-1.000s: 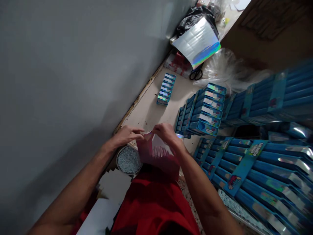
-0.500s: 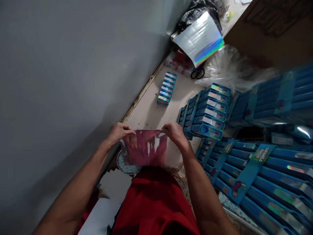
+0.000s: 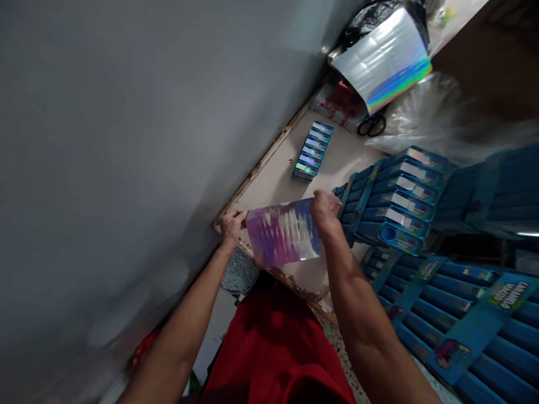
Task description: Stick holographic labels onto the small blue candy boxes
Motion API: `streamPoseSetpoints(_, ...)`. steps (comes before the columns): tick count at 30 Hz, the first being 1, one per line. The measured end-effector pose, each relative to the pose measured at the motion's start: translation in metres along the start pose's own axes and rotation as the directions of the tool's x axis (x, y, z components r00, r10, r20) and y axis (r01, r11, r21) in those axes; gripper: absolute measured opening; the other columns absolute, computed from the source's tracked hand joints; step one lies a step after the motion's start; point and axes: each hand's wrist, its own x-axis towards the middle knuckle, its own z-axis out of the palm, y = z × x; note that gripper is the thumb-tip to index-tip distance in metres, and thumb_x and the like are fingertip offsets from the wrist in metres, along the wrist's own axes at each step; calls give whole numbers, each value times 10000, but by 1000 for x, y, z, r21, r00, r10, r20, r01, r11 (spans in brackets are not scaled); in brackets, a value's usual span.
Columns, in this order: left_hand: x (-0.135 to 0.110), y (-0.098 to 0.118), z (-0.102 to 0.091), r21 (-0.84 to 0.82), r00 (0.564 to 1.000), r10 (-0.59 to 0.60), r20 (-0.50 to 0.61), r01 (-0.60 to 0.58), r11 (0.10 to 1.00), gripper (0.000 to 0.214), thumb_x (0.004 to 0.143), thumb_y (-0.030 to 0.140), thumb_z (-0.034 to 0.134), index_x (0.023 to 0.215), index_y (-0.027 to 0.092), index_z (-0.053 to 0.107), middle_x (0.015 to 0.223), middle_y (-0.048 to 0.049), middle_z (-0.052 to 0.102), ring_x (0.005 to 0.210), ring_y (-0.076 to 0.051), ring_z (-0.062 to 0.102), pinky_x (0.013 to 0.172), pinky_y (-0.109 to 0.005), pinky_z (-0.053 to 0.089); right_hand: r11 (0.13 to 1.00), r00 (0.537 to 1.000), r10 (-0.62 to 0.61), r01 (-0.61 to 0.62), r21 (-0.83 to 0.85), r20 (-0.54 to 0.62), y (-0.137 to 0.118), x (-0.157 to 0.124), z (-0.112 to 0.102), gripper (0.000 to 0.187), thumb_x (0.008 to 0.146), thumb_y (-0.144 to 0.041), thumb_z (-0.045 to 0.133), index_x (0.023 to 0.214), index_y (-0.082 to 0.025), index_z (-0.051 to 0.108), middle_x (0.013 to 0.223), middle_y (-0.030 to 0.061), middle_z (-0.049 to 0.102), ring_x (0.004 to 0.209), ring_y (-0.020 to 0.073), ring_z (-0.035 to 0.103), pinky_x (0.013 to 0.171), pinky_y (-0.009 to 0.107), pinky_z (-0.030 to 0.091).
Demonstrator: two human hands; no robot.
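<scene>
A shiny holographic sheet (image 3: 284, 233), purple and blue with pale streaks, is stretched between my hands above the front of the table. My left hand (image 3: 231, 227) pinches its left edge between thumb and fingers. At the upper right corner, my right hand (image 3: 326, 210) is closed on the sheet, with some fingertips hidden. A short row of blue boxes (image 3: 313, 151) with shiny white ends lies farther back on the table. Just right of my right hand stands a bundle of long blue boxes (image 3: 389, 207).
A grey wall (image 3: 126, 140) runs along the left. Another holographic sheet (image 3: 385, 62) lies at the back, near black-handled scissors (image 3: 371, 125) and clear plastic (image 3: 425, 112). Banded blue boxes (image 3: 471, 320) fill the right. A tub of pale pellets (image 3: 239, 272) stands below the table edge.
Both hands have carried the sheet slightly up over the table. The sheet now tilts, its right side higher, and its reflection has turned from dark red to purple and blue. The view has shifted left.
</scene>
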Motion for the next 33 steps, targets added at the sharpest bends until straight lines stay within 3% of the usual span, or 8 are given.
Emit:
streamPoseSetpoints(3,0,0,16,23,1000,0,-21,1,1000,266,716,422,679,789,168,711,677,9,680,625,-157,643,612,-267,559,987,964,-133,149,58,-229,-29,-18,5,419,959,-176,550,1364,-121,646,1336,252,626,1200,370,553,943,467,426)
streamPoseSetpoints(5,-1,2,20,23,1000,-2,-1,2,1000,251,736,390,676,820,158,727,703,-5,703,647,-163,660,628,-272,570,900,892,-398,425,99,-213,-51,-35,16,390,986,-227,564,1364,-187,648,1315,191,648,1151,329,546,942,443,405)
streamPoseSetpoints(7,-3,3,19,3,1000,-3,30,3,1000,240,752,360,678,857,153,739,733,-21,727,675,-171,681,668,-287,587,793,803,-578,594,133,-144,-71,-50,29,320,1019,-276,543,1302,-244,689,1215,137,695,1090,298,546,912,416,383)
streamPoseSetpoints(11,-6,6,12,-13,994,16,109,-14,1000,260,798,366,671,910,149,761,786,-51,762,723,-196,715,727,-319,603,761,773,-630,634,137,-75,-91,-63,52,286,1052,-329,504,1249,-291,709,1182,98,699,1064,271,538,895,393,340)
streamPoseSetpoints(17,-14,13,14,-68,991,-59,119,67,995,236,764,314,685,902,139,762,771,-48,766,697,-186,718,724,-313,600,701,711,-698,703,119,-89,-84,-66,71,286,1069,-305,465,1198,-264,717,1260,100,690,1089,256,557,966,396,325)
streamPoseSetpoints(22,-8,23,13,-59,989,-109,105,115,992,266,720,321,725,886,113,742,690,-31,729,618,-155,675,674,-285,582,773,788,-582,613,166,-200,-74,-86,65,230,1029,-322,537,993,-240,749,1482,91,571,1260,302,474,988,416,319)
streamPoseSetpoints(28,4,30,6,-63,983,-71,168,83,995,446,554,443,860,829,116,730,699,-16,712,601,-132,651,687,-276,568,820,859,-452,506,268,-240,-49,-104,32,169,997,-277,585,949,-213,735,975,88,717,987,256,551,893,368,383)
streamPoseSetpoints(33,-12,49,8,-70,967,-44,252,64,995,532,558,526,885,875,123,744,761,-40,732,672,-162,678,736,-304,563,747,823,-490,566,348,-286,-53,-84,26,222,994,-342,644,1163,-255,759,1121,76,734,1048,247,561,934,350,405)
